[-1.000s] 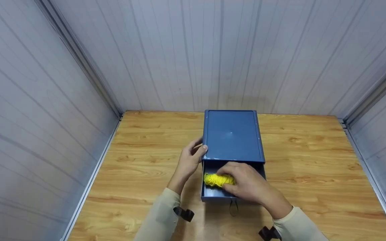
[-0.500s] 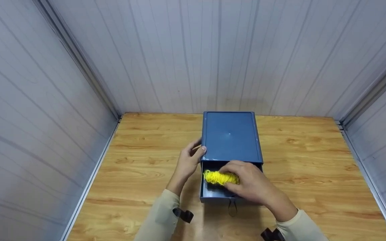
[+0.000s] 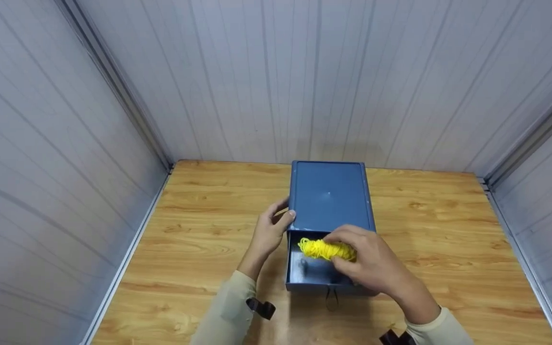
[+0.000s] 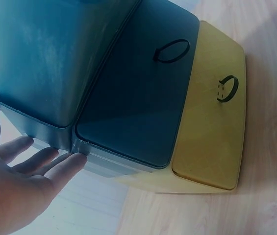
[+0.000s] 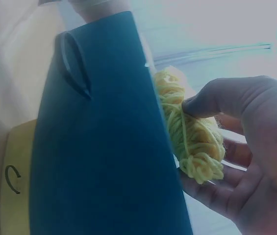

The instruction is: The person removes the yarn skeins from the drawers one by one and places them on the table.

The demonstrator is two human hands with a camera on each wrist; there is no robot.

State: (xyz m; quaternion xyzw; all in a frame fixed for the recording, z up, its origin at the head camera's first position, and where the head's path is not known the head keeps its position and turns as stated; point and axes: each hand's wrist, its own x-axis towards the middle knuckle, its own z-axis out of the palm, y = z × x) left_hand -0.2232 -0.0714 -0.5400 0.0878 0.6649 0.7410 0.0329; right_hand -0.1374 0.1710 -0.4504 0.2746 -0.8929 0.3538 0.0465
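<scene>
My right hand (image 3: 372, 258) pinches a bundle of yellow yarn (image 3: 324, 249) between thumb and fingers, just above the pulled-out top drawer (image 3: 304, 273) of a blue drawer unit (image 3: 331, 194). In the right wrist view the yarn (image 5: 192, 134) appears above the drawer's rim, behind its blue front (image 5: 104, 132) with a dark loop pull. My left hand (image 3: 267, 232) rests against the unit's left side, its thumb at the top edge. The left wrist view has that hand (image 4: 25, 181) with fairly straight fingertips touching the side.
Beneath the pulled-out drawer are a closed dark blue drawer (image 4: 138, 83) and a closed yellow drawer (image 4: 209, 107), each with a loop pull. The unit stands on a wood-grain table (image 3: 218, 211) close to the pale back wall (image 3: 276, 76). More pale panels rise at both sides.
My right hand has lifted the yellow yarn off the drawer's floor and shifted it a little to the right. The left hand has stayed against the unit.
</scene>
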